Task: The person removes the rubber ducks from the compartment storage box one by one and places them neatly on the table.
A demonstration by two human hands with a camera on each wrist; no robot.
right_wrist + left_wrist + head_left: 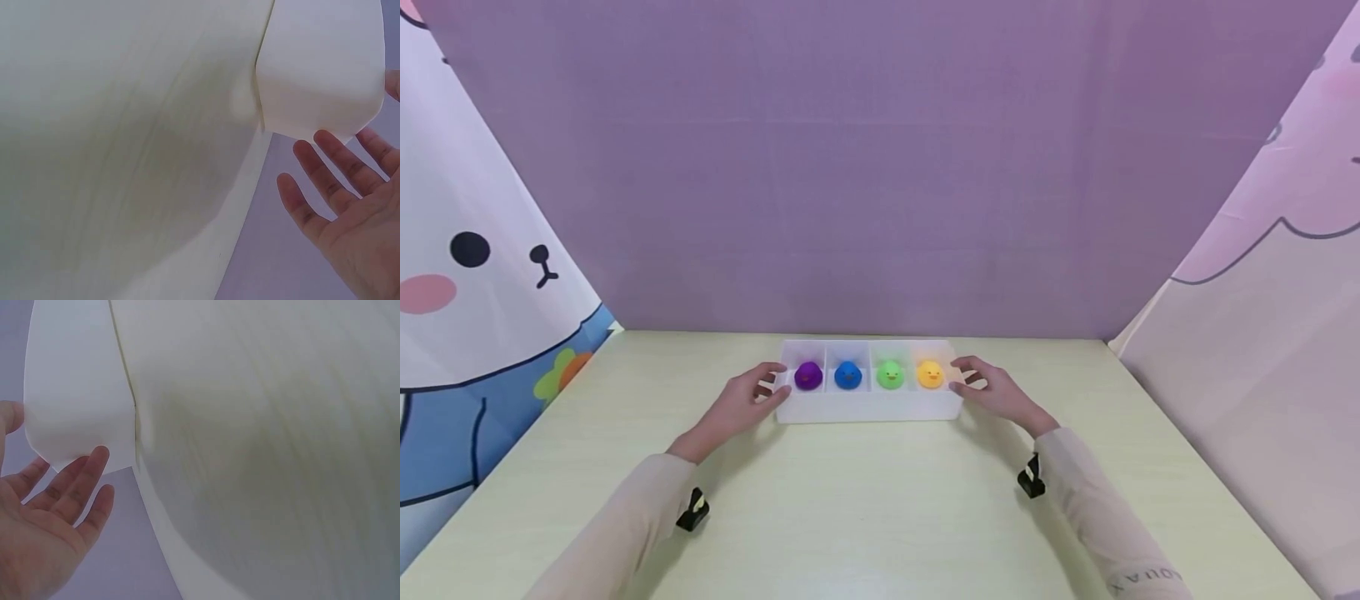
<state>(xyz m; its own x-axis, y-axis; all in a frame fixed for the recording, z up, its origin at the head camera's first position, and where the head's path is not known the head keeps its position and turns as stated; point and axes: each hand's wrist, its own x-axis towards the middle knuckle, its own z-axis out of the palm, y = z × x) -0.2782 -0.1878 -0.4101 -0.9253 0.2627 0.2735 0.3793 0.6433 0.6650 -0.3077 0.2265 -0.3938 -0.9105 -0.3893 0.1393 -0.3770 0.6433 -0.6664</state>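
A white four-compartment box (868, 407) stands near the table's far edge. It bears a row of small toy ducks: a purple one (808, 376), a blue one (847, 375), a green one (891, 374) and a yellow one (930, 374). At the box's left end, my left hand (748, 393) holds it between thumb and fingers. The other end is held by my right hand (997, 392) in the same way. The left wrist view has fingertips (99, 453) against the white end wall; in the right wrist view, the ring and little fingers spread below the box.
The pale wooden table (865, 508) reaches back to a purple cloth wall (865, 167). Printed cartoon curtains hang at the left (497, 208) and right (1277, 333) sides. Black wrist mounts (693, 510) sit at both beige sleeves.
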